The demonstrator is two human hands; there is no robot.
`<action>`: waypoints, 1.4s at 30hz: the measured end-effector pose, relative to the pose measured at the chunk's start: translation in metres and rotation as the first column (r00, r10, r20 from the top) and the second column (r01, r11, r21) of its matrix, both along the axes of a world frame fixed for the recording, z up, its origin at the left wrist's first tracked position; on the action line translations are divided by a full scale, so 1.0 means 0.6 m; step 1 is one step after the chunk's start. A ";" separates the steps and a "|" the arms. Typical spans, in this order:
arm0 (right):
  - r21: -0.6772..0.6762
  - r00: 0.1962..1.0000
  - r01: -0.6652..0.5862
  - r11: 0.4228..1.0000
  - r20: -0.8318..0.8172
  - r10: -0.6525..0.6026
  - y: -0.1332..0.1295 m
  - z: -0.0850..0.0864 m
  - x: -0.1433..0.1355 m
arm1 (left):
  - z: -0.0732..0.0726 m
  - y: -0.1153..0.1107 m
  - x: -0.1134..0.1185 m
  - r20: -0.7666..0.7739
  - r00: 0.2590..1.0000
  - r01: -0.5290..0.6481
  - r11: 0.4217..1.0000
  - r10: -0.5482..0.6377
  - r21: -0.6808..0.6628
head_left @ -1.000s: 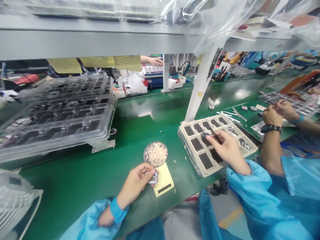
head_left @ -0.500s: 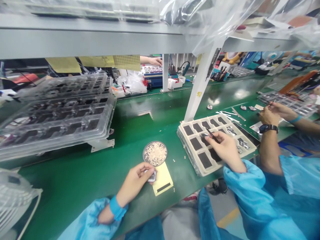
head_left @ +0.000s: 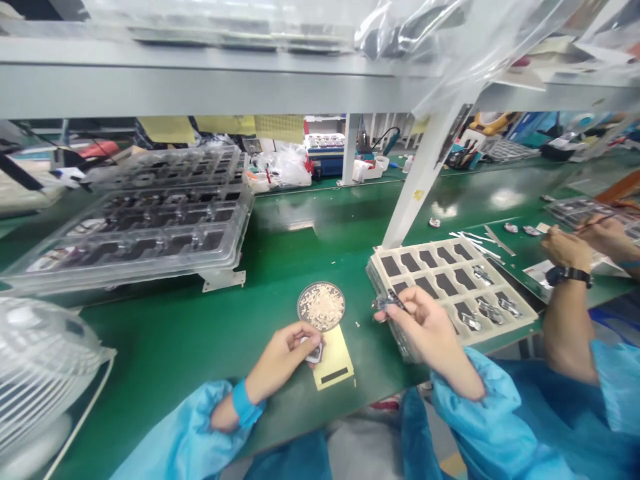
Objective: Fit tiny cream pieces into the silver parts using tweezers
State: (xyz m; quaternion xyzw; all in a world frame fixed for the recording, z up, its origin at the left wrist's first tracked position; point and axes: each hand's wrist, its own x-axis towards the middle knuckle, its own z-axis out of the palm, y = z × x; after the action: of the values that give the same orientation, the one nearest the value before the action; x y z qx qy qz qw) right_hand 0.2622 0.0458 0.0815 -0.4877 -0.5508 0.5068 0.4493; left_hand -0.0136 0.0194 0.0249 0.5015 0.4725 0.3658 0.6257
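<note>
My left hand (head_left: pixel 293 353) pinches a small white-rimmed part with a dark middle (head_left: pixel 314 349) above a yellow pad (head_left: pixel 336 363). Just beyond it lies a round dish (head_left: pixel 321 305) of tiny pale pieces. My right hand (head_left: pixel 427 327) is closed on black tweezers (head_left: pixel 399 301) and a small shiny silvery part (head_left: pixel 383 303), held over the left edge of a cream compartment tray (head_left: pixel 414 270). Several similar silvery parts (head_left: pixel 490 311) lie in that tray's right-hand compartments. Fingers partly hide the tweezers and both held parts.
Clear stacked trays (head_left: pixel 200 247) stand on a raised support at left, behind a white fan (head_left: pixel 45 373). A slanted white post (head_left: pixel 425 180) rises behind the cream tray. At right, a co-worker's hands (head_left: pixel 570 248) work near white strips (head_left: pixel 480 245).
The view has swung left. My right hand has moved from over the tray's compartments to its left edge, bringing the silvery part along. My left hand keeps its hold.
</note>
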 end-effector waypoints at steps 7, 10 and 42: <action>-0.099 0.950 -0.301 0.948 0.061 0.308 -0.011 -0.052 -0.102 | -0.002 -0.011 0.003 0.104 0.994 -0.007 1.000 0.010 -0.028; -0.118 0.930 -0.350 0.929 0.078 0.360 -0.005 -0.081 -0.125 | -0.010 -0.011 0.001 0.098 0.995 -0.017 0.999 0.020 -0.034; 0.023 0.964 -0.162 0.987 0.218 0.153 0.013 -0.089 -0.118 | -0.007 -0.005 0.001 0.132 0.978 -0.156 0.986 0.162 -0.053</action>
State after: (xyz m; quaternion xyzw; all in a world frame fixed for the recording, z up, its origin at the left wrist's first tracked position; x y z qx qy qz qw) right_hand 0.1911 0.0539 0.0282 -0.4854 -0.6434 0.4737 0.3548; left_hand -0.0129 0.0165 0.0209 0.4228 0.4751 0.4376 0.6356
